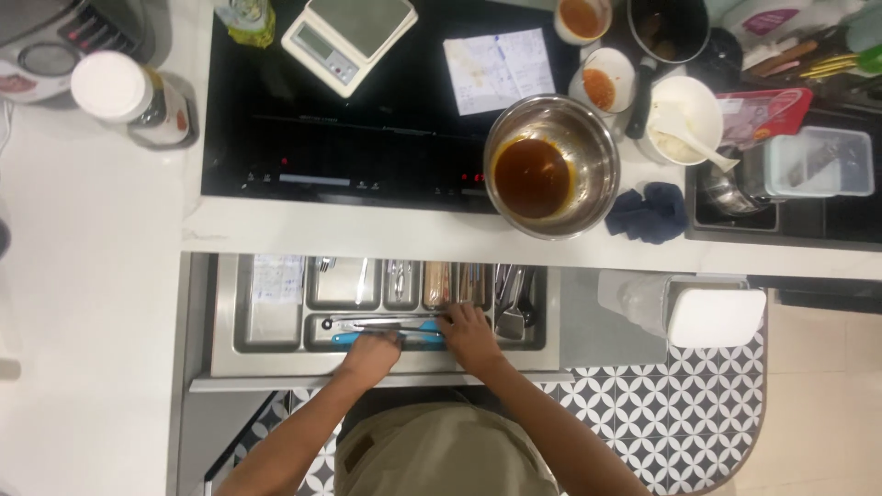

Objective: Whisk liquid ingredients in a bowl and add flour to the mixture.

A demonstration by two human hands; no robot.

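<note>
While both hands reach into the open drawer [230, 317] of cutlery, the left hand [369, 352] clamps a blue-handled tool [349, 337]; the right hand [469, 332], fingers apart, touches utensils [386, 323] beside it.

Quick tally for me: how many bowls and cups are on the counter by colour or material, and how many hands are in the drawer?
Steel bowls: 1, the steel mixing bowl with brown sauce
White bowls and cups: 3, the rice bowl, small sauce dish and cup
Hands in the cutlery drawer: 2, left hand and right hand
Total: 6
</note>
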